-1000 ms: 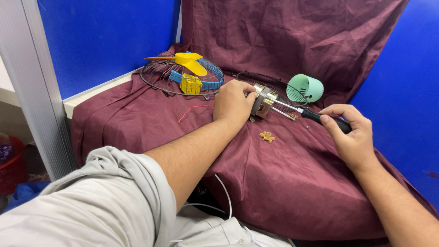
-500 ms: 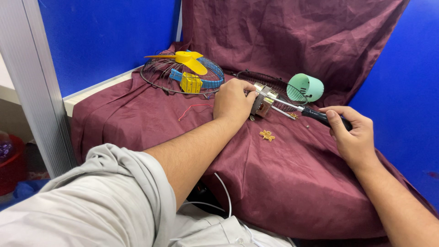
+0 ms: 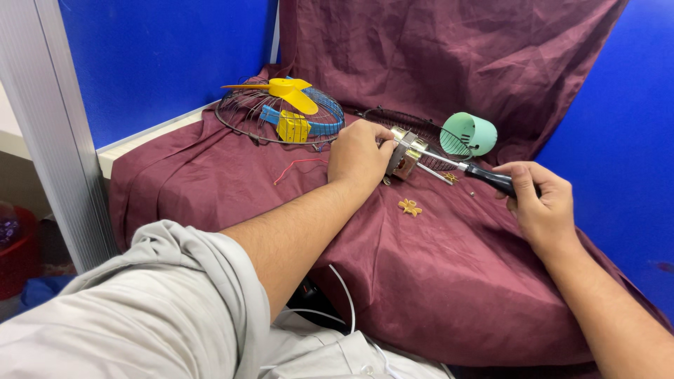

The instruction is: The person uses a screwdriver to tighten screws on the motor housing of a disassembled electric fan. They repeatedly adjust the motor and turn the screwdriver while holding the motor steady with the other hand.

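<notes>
My left hand (image 3: 359, 154) grips a small metal fan motor (image 3: 406, 154) standing on the maroon cloth (image 3: 435, 281). My right hand (image 3: 537, 203) holds a screwdriver (image 3: 477, 172) by its black handle, its shaft pointing left with the tip at the motor. A small tan plastic piece (image 3: 409, 206) lies on the cloth just in front of the motor. A thin red wire (image 3: 298, 165) lies left of my left hand.
A wire fan guard (image 3: 281, 119) with a yellow blade (image 3: 291, 92) and blue-yellow parts rests at the back. A second dark guard (image 3: 421, 130) and a mint green cap (image 3: 469, 133) lie behind the motor. Blue walls surround; a white cable (image 3: 344, 295) hangs near my lap.
My right hand and the screwdriver have shifted slightly; my left hand stays on the motor.
</notes>
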